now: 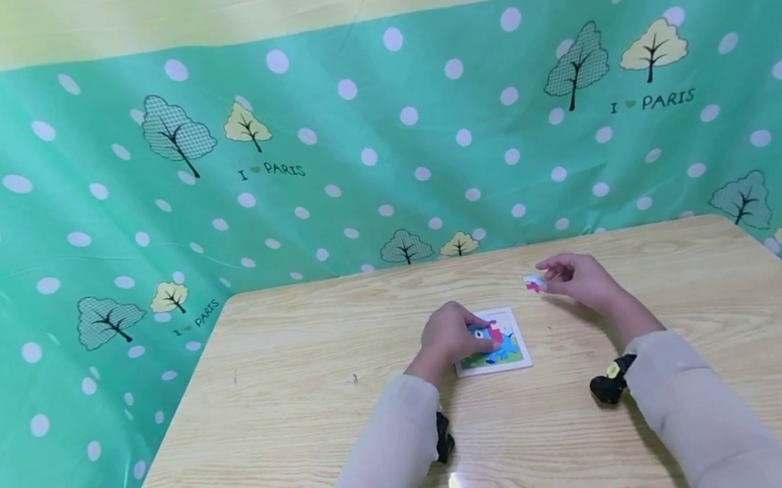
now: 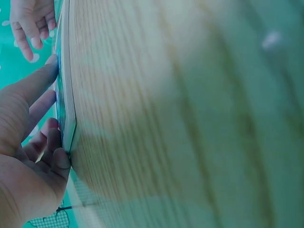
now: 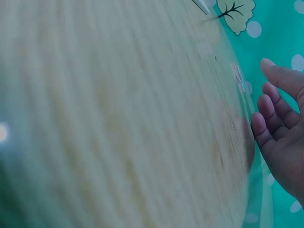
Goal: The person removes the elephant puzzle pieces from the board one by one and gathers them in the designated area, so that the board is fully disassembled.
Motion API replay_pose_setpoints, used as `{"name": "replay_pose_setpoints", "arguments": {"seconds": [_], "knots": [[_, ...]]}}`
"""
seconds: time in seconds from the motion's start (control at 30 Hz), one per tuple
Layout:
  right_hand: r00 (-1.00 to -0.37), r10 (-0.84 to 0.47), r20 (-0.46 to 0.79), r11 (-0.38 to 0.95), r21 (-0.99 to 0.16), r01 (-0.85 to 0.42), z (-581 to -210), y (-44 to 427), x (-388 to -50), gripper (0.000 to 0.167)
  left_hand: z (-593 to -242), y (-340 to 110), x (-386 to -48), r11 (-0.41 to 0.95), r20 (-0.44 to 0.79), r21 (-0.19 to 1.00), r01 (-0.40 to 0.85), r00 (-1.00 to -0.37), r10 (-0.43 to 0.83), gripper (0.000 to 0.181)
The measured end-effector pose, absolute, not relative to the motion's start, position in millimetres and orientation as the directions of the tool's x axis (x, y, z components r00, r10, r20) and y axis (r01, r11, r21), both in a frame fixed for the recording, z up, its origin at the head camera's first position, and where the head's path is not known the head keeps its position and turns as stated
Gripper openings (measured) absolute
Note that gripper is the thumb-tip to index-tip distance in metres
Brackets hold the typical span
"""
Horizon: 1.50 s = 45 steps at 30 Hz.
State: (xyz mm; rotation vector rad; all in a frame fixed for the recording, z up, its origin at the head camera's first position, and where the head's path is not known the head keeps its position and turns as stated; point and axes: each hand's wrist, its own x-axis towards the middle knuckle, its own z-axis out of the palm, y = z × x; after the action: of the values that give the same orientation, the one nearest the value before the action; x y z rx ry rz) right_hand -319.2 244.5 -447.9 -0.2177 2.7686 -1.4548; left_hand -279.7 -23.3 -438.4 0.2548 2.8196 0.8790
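Observation:
A small square picture puzzle (image 1: 502, 356) in a white frame lies on the table, its picture blue, green and pink. My left hand (image 1: 447, 334) rests over its left part, thumb and index finger spread on the picture. In the left wrist view, the left hand (image 2: 33, 137) touches the board (image 2: 69, 95), seen edge-on. To the right, a loose puzzle piece (image 1: 533, 282), white, pink and blue, lies by the fingertips of my right hand (image 1: 582, 280). The right wrist view shows a gap between the piece (image 3: 238, 77) and the right hand (image 3: 285, 109), whose fingers are loosely bent.
The pale wooden table (image 1: 299, 443) meets a green dotted curtain (image 1: 318, 162) at its back and sides. A small dark speck (image 1: 354, 378) is on the tabletop left of the puzzle. Black wrist cameras (image 1: 609, 386) are worn at the cuffs.

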Motion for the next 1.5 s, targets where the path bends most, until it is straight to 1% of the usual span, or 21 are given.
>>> {"name": "replay_pose_setpoints", "arguments": {"seconds": [0.63, 1.03, 1.3, 1.5], "knots": [[-0.981, -0.187, 0.051, 0.53, -0.836, -0.144, -440, 237, -306, 0.046, -442, -24, -279, 0.814, -0.12, 0.571, 0.109, -0.969, 0.215, 0.031], [-0.968, -0.243, 0.065, 0.503, -0.845, -0.183, -429, 231, -295, 0.043, -438, -24, -279, 0.815, -0.12, 0.568, 0.112, -0.969, 0.216, 0.031], [-0.957, -0.281, 0.063, 0.515, -0.832, -0.207, -426, 226, -289, 0.041, -439, -24, -281, 0.82, -0.116, 0.559, 0.122, -0.968, 0.223, 0.032], [-0.956, -0.291, 0.04, 0.533, -0.823, -0.197, -429, 222, -287, 0.039, -438, -24, -281, 0.817, -0.118, 0.561, 0.134, -0.964, 0.239, 0.032]]}}
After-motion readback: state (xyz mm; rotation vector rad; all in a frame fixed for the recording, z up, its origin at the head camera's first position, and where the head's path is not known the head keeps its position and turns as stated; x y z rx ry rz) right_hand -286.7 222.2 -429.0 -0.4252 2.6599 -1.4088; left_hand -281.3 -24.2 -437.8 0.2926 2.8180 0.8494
